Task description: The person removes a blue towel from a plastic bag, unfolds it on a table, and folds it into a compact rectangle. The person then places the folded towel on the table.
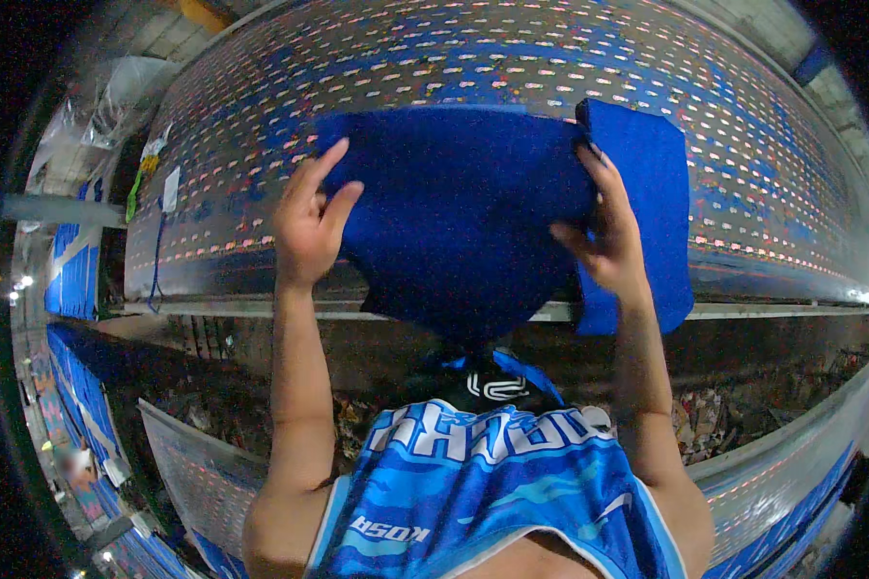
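Note:
A dark navy cloth panel lies before me on a long table patterned with rows of small pale marks and blue stains. Its near end hangs over the table's edge towards my body. At the panel's left side is my left hand, thumb and fingers spread apart. My right hand is at the right side, its fingertips by the far corner and its thumb over the cloth. Whether those fingers pinch the cloth is unclear. A brighter blue folded cloth lies just right of that hand, partly behind it, and overhangs the edge.
Clear plastic sheeting is beyond the table's left end. A white tag with a blue cord lies near that end. Scraps litter the floor beneath me. Another similar table stands behind me. A blurred person is far left.

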Tool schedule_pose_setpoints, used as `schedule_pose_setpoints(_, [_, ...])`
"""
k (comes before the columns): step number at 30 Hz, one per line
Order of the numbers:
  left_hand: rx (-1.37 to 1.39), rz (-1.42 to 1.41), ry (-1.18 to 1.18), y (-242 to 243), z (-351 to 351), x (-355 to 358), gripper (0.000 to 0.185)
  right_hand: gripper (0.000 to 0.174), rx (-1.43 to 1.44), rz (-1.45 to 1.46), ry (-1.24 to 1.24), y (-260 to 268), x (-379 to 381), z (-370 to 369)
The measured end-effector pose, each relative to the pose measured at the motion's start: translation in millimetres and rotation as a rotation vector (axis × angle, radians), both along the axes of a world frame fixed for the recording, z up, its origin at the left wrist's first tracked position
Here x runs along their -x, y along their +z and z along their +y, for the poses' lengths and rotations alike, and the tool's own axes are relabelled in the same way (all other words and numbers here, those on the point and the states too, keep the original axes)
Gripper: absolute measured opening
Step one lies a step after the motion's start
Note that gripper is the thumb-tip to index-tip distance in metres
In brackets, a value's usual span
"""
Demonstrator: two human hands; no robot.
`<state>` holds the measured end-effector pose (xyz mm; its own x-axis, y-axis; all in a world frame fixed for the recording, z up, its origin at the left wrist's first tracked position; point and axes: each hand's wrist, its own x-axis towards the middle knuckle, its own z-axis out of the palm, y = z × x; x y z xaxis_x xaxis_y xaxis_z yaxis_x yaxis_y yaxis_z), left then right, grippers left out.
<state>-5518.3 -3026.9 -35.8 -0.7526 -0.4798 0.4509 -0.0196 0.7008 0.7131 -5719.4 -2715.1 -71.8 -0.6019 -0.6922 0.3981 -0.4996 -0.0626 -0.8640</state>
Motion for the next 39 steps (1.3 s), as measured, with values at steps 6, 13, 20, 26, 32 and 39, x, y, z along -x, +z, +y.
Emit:
schedule_pose_setpoints(6, [0.073, -0.286, -0.155, -194.1, -106.2, 162.2, 0.053, 0.098, -0.210, -0.027, -0.005, -149.3, 136.4, -80.5])
schedule_pose_setpoints(13, [0.026, -0.376, -0.150, -255.5, -116.0, 180.4, 0.060, 0.104, -0.514, -0.061, -0.070, -211.9, 165.8, -110.2])
schedule_pose_setpoints(20, [0.037, -0.417, -0.112, -266.2, -128.5, 205.6, 0.061, 0.103, -0.544, 0.044, -0.062, -217.4, 198.0, -132.1])
schedule_pose_setpoints(26, [0.071, -0.436, -0.128, -270.4, -137.5, 216.4, 0.065, 0.104, -0.642, 0.060, -0.062, -217.9, 210.4, -143.3])
schedule_pose_setpoints(32, [0.040, -0.426, -0.164, -270.7, -147.9, 217.1, 0.070, 0.098, -0.724, 0.049, -0.074, -209.4, 210.7, -151.7])
schedule_pose_setpoints(39, [0.093, -0.428, 0.016, -252.2, -154.4, 229.9, 0.064, 0.070, -0.744, 0.155, -0.244, -197.5, 204.6, -162.3])
